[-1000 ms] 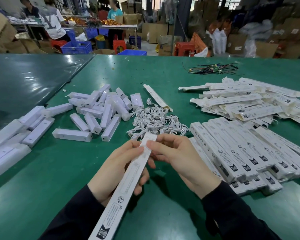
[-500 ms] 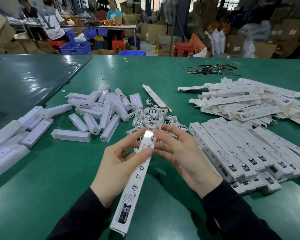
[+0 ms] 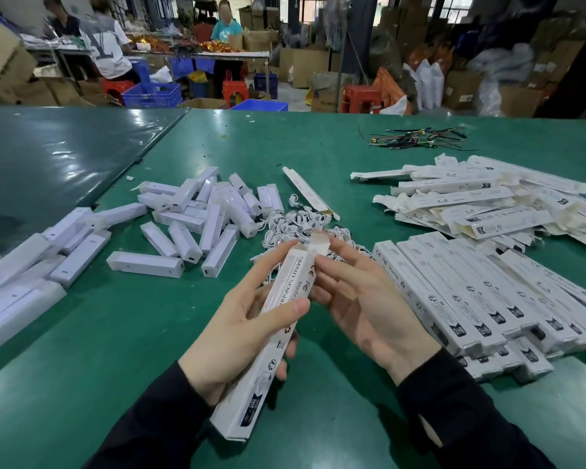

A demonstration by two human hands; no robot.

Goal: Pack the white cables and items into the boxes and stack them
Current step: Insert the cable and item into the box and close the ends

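A person's left hand (image 3: pixel 237 333) grips a long white box (image 3: pixel 278 319) pointing toward one o'clock, thumb across its face, while the right hand (image 3: pixel 362 299), fingers curled, pinches its open flap.
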